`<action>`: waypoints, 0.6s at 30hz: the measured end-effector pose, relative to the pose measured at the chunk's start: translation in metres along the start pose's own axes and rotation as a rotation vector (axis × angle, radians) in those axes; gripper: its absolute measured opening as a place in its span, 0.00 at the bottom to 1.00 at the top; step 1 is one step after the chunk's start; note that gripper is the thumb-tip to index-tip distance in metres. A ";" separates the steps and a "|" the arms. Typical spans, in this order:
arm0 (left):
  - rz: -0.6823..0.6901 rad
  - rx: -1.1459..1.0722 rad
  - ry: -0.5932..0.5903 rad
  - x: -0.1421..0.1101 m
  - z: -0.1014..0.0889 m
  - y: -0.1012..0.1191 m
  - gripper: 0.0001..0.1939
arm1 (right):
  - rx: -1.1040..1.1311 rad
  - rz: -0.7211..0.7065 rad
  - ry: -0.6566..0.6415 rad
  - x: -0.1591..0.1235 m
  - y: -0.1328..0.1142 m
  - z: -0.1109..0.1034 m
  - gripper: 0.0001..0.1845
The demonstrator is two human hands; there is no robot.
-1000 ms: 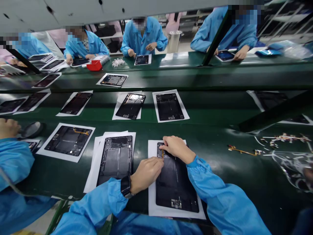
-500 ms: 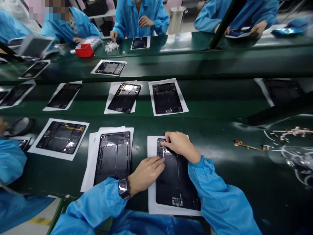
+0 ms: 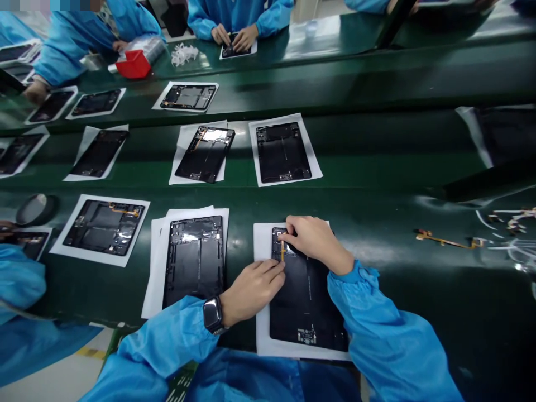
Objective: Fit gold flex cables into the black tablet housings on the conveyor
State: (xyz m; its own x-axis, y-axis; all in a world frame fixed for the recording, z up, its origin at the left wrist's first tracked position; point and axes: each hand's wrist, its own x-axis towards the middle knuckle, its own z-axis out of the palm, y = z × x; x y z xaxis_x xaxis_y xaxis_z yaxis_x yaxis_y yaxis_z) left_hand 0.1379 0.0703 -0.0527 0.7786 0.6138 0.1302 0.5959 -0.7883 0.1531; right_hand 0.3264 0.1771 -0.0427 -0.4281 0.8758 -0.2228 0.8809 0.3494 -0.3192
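A black tablet housing (image 3: 307, 301) lies on a white sheet (image 3: 263, 329) before me. Along its upper left part runs a narrow orange flex cable (image 3: 282, 251). My right hand (image 3: 314, 239) bends over the housing's top edge, thumb and forefinger pinched at the cable's upper end. From the left, my left hand (image 3: 253, 289) reaches in with its fingers close together, the fingertips at the cable's lower end. How firmly they grip it is hard to see. Another black tablet housing (image 3: 195, 259) on white sheets lies just left, partly behind my left forearm.
A loose orange flex cable (image 3: 450, 241) lies right, near a pile of small parts (image 3: 517, 220). Several housings on sheets cover the raised green shelf (image 3: 360, 173). A dark post (image 3: 488, 181) slants in at right. Co-workers in blue sit opposite; a blue sleeve (image 3: 19, 279) is at left.
My view has shifted slightly. Both hands stay at the same flex cable with little movement. Across the bench, a co-worker's two hands have come together over a tablet, and another co-worker reaches toward a housing.
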 end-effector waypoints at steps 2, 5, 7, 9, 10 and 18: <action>0.007 0.006 -0.017 0.001 -0.001 0.001 0.10 | -0.002 0.000 0.000 0.000 0.000 0.000 0.15; 0.011 0.000 -0.073 0.002 -0.005 0.003 0.09 | -0.004 -0.001 -0.005 0.001 -0.002 0.000 0.15; 0.004 -0.026 -0.087 0.003 -0.006 0.003 0.09 | -0.003 0.007 -0.009 0.000 -0.002 -0.001 0.15; -0.009 -0.087 -0.060 0.003 -0.008 -0.001 0.12 | 0.011 0.003 -0.011 -0.003 -0.001 -0.005 0.13; -0.019 -0.120 -0.037 0.003 -0.009 -0.003 0.13 | 0.031 -0.014 -0.012 -0.006 0.000 -0.009 0.11; -0.018 -0.094 -0.107 0.005 -0.019 -0.014 0.14 | 0.289 -0.082 0.013 -0.063 0.003 -0.044 0.13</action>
State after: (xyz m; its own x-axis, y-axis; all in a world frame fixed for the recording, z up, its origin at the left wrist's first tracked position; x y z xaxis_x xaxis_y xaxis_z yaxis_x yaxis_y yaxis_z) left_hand 0.1293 0.0850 -0.0356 0.7875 0.6160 0.0225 0.5928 -0.7669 0.2459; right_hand 0.3652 0.1379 0.0106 -0.4911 0.8534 -0.1746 0.7490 0.3113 -0.5849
